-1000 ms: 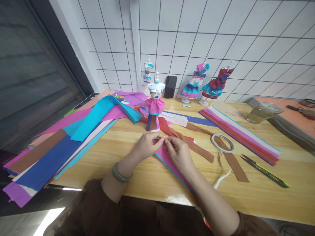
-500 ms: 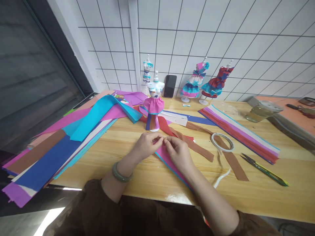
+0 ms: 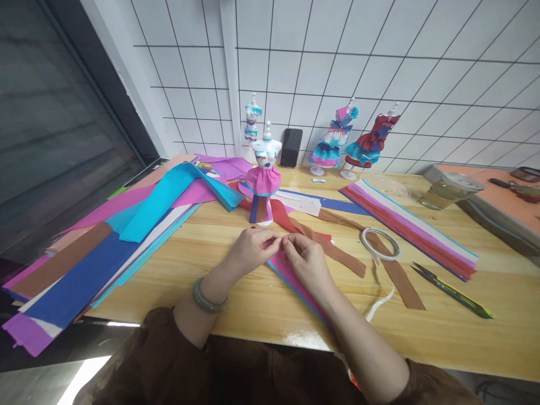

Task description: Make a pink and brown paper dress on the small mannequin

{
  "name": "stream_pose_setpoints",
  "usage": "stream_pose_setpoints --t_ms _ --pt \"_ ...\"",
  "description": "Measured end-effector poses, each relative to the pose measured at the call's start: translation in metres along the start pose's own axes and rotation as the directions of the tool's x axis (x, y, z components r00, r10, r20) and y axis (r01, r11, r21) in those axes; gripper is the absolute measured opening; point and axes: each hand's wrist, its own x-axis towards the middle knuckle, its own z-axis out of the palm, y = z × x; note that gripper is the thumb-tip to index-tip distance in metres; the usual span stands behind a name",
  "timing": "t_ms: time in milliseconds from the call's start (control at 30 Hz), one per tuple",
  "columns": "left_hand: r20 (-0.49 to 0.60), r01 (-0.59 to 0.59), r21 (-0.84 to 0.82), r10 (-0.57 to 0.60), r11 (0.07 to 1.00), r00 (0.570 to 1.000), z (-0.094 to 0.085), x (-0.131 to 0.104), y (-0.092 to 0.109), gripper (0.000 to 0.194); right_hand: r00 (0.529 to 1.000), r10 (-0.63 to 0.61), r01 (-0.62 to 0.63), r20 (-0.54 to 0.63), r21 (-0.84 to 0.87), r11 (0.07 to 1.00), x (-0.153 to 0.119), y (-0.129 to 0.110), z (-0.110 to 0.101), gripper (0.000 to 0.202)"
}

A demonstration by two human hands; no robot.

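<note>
Left hand (image 3: 256,246) and right hand (image 3: 310,263): thumb and fingers of each pinch the blue-edged pink strip (image 3: 292,280), fingertips almost touching; detail between them too small to read. Strip runs from the fingertips back beneath the right forearm. Judgement: best kept with both pinches close, bites small and even, blue edge in line, no hard pull, since the material looks thin.

Counts. Pinched strip: 1. Dress forms: 4, i.e. pink-skirted dress form (image 3: 264,179) just beyond the left hand, short dress form (image 3: 253,116) behind it, blue-and-pink dress form (image 3: 329,151) and red dress form (image 3: 372,140) well beyond the right hand. Right of the right hand: tape roll (image 3: 395,253), 1; thread snips (image 3: 453,291), 1. Loose strips (image 3: 80,281) left of the left hand: overlapping, no sure count.
</note>
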Motion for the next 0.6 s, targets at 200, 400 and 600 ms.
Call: stream_pose_setpoints --t_ms 200,400,600 --pt "0.029 0.121 -0.104 -0.119 0.987 0.992 0.0008 -0.0006 0.0013 0.015 0.999 0.027 -0.029 0.021 0.091 0.995 -0.0007 -0.0002 -0.0002 0.022" --pt "0.081 0.167 -0.193 -0.153 0.967 0.985 -0.0012 -0.0005 0.0048 0.018 0.999 0.044 -0.045 0.012 0.118 0.992 0.0007 0.0003 -0.0004 0.022" --pt "0.070 0.199 -0.226 -0.188 0.954 0.980 0.0005 0.0000 0.0032 0.017 1.000 0.016 -0.017 0.016 0.095 0.995 -0.0006 0.0009 -0.0017 0.022"
